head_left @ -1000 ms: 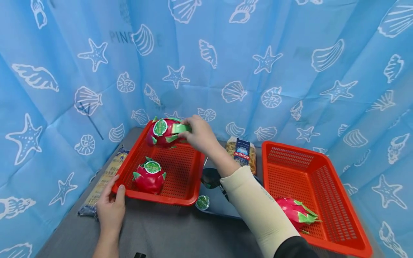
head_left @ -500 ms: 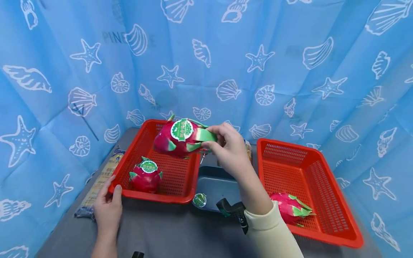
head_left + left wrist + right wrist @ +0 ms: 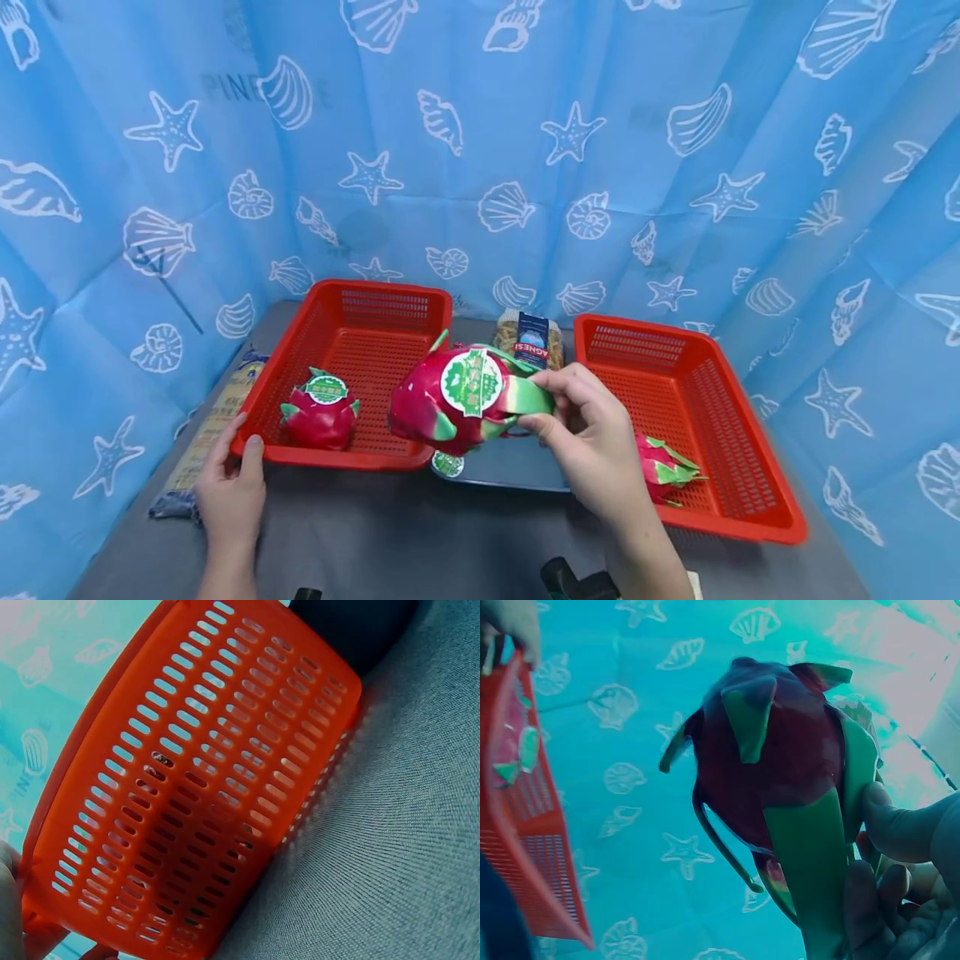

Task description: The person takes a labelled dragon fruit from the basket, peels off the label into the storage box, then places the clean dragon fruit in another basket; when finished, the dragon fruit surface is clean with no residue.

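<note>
My right hand (image 3: 600,442) pinches a dragon fruit (image 3: 435,400) by the green leaves at its end. The fruit is pink-red with a green and white sticker, held up in front of the left red basket (image 3: 352,460). In the right wrist view, thumb and fingers close on the leaves of the dragon fruit (image 3: 780,750). My left hand (image 3: 234,492) grips the near left corner of that basket, thumb and fingers on either side of the rim. A second dragon fruit (image 3: 321,421) with a sticker sits inside this basket. The left wrist view shows the slotted basket wall (image 3: 210,765).
A right red basket (image 3: 750,400) holds another dragon fruit (image 3: 663,471). Between the baskets stand a blue-grey tray (image 3: 517,471) with a round green sticker (image 3: 447,464) at its corner and a pasta bag (image 3: 531,337). A long yellowish packet (image 3: 217,425) lies left. Behind hangs a blue curtain (image 3: 480,150).
My right hand has carried the dragon fruit out from over the left basket, rightward and nearer to me. The left hand keeps its grip on the basket corner. The head view has shifted somewhat.
</note>
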Demonstrator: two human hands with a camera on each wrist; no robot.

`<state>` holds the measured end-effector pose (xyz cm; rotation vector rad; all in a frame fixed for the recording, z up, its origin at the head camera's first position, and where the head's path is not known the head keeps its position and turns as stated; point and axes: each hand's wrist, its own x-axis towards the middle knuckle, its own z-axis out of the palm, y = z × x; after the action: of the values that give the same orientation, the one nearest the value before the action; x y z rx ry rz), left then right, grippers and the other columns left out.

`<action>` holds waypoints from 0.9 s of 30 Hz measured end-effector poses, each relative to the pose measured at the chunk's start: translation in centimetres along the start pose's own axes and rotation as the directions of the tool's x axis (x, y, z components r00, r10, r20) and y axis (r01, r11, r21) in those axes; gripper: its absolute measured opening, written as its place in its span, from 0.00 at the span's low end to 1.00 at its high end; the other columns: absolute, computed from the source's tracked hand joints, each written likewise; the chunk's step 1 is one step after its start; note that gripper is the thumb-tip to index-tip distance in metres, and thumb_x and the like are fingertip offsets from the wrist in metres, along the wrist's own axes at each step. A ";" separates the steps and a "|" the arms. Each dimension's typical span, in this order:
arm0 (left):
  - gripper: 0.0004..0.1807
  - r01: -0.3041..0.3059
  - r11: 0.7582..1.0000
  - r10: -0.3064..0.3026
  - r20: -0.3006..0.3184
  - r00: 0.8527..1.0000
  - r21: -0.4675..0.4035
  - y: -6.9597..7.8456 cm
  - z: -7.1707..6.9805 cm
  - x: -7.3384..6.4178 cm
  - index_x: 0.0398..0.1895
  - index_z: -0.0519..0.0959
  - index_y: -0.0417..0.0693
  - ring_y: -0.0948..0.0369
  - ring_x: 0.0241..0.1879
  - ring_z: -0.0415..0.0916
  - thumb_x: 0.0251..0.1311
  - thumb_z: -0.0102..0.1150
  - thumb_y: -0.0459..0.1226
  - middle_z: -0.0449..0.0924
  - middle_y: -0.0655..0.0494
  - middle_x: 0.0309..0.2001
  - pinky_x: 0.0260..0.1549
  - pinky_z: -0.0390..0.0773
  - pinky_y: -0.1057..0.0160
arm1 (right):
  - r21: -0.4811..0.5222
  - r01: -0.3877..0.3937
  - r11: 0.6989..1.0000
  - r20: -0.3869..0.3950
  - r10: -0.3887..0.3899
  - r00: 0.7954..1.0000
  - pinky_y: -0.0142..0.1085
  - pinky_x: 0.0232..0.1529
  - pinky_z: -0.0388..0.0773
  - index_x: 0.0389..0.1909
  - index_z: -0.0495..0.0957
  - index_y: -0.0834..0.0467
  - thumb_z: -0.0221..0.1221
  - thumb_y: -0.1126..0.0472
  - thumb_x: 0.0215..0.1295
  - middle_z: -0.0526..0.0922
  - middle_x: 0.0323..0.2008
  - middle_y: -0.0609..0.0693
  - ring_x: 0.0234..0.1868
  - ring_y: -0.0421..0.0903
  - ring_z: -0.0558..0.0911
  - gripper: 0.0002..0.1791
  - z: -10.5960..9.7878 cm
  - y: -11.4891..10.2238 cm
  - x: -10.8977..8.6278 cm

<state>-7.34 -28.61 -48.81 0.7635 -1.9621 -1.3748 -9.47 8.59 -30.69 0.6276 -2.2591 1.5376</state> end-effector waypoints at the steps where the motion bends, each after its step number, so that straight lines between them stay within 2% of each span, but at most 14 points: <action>1: 0.24 0.001 1.000 -0.001 -0.005 1.000 0.002 0.0 -0.1 0.1 0.72 0.74 0.64 0.50 0.67 0.70 0.74 0.55 0.43 0.71 0.56 0.72 0.56 0.75 0.60 | -0.004 -0.021 1.000 -0.001 0.021 1.000 0.32 0.22 0.75 0.44 0.86 0.57 0.73 0.68 0.56 0.73 0.31 0.48 0.25 0.46 0.74 0.14 0.0 0.0 -0.7; 5: 0.25 0.033 0.999 -0.033 -0.007 0.999 0.009 0.0 -0.5 0.1 0.73 0.72 0.65 0.52 0.68 0.69 0.75 0.54 0.44 0.70 0.58 0.72 0.58 0.75 0.57 | -0.025 -0.116 0.993 0.002 0.116 0.993 0.32 0.22 0.73 0.41 0.86 0.53 0.75 0.68 0.53 0.73 0.31 0.46 0.28 0.45 0.72 0.15 0.2 0.4 -3.5; 7: 0.25 0.054 0.998 -0.054 -0.003 0.999 0.014 -0.1 -0.6 0.1 0.74 0.71 0.66 0.52 0.69 0.68 0.75 0.53 0.45 0.68 0.59 0.73 0.58 0.74 0.54 | -0.018 -0.181 0.983 0.009 0.181 0.983 0.32 0.22 0.72 0.41 0.86 0.50 0.76 0.67 0.52 0.72 0.30 0.46 0.28 0.45 0.71 0.16 0.3 0.8 -5.2; 9: 0.26 0.063 0.998 -0.063 0.000 0.998 0.014 -0.1 -0.6 0.0 0.75 0.71 0.66 0.51 0.70 0.67 0.75 0.53 0.45 0.68 0.59 0.74 0.58 0.74 0.52 | 0.003 -0.215 0.977 0.032 0.215 0.976 0.32 0.21 0.72 0.40 0.86 0.49 0.76 0.67 0.51 0.72 0.29 0.46 0.25 0.44 0.71 0.16 0.4 1.5 -6.8; 13: 0.25 0.033 0.999 -0.033 -0.005 0.999 0.019 0.0 -0.4 -0.2 0.74 0.72 0.65 0.51 0.69 0.68 0.75 0.53 0.44 0.69 0.58 0.73 0.58 0.75 0.54 | 0.005 -0.178 0.984 0.101 0.176 0.979 0.31 0.19 0.71 0.40 0.85 0.50 0.76 0.67 0.50 0.71 0.28 0.43 0.23 0.41 0.70 0.17 0.3 3.6 -9.7; 15: 0.24 0.012 1.000 -0.012 -0.008 1.000 0.018 0.1 -0.3 -0.2 0.73 0.73 0.64 0.51 0.68 0.69 0.75 0.54 0.44 0.70 0.58 0.72 0.57 0.75 0.56 | 0.007 -0.140 0.990 0.149 0.137 0.979 0.31 0.19 0.70 0.40 0.84 0.53 0.75 0.67 0.51 0.70 0.29 0.43 0.23 0.40 0.70 0.16 0.1 4.8 -10.9; 16: 0.24 0.004 1.000 -0.004 -0.010 1.000 0.017 0.1 -0.3 -0.2 0.73 0.73 0.64 0.51 0.67 0.70 0.75 0.54 0.44 0.71 0.58 0.72 0.57 0.75 0.57 | 0.002 -0.151 0.988 0.171 0.149 0.974 0.30 0.19 0.70 0.40 0.84 0.54 0.75 0.67 0.52 0.70 0.29 0.43 0.24 0.39 0.70 0.15 0.1 5.3 -11.4; 19: 0.24 -0.004 1.000 0.004 -0.017 1.000 0.011 0.2 -0.1 -0.3 0.72 0.74 0.63 0.51 0.67 0.71 0.75 0.54 0.44 0.72 0.58 0.71 0.56 0.75 0.58 | -0.004 -0.249 0.968 0.228 0.244 0.943 0.30 0.21 0.70 0.41 0.84 0.58 0.75 0.64 0.55 0.71 0.31 0.43 0.25 0.38 0.71 0.13 0.1 6.6 -12.5; 22: 0.23 -0.007 1.000 0.007 -0.024 1.000 0.007 0.2 0.1 -0.3 0.72 0.75 0.63 0.52 0.67 0.71 0.75 0.54 0.44 0.72 0.58 0.71 0.57 0.75 0.58 | -0.023 -0.298 0.954 0.218 0.296 0.930 0.29 0.22 0.70 0.41 0.84 0.59 0.75 0.64 0.54 0.71 0.31 0.43 0.25 0.37 0.71 0.14 0.4 7.8 -13.3; 27: 0.23 -0.021 1.000 0.021 -0.028 0.999 0.000 0.3 0.2 -0.2 0.71 0.75 0.63 0.52 0.66 0.71 0.75 0.54 0.43 0.72 0.58 0.71 0.57 0.75 0.60 | -0.026 -0.205 0.978 0.089 0.206 0.974 0.28 0.18 0.67 0.38 0.84 0.57 0.77 0.70 0.46 0.70 0.29 0.40 0.22 0.36 0.68 0.18 1.3 10.1 -14.5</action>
<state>-7.37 -28.25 -48.66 0.7559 -1.9425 -1.3451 -2.58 13.02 -46.38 0.4807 -2.4700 1.6122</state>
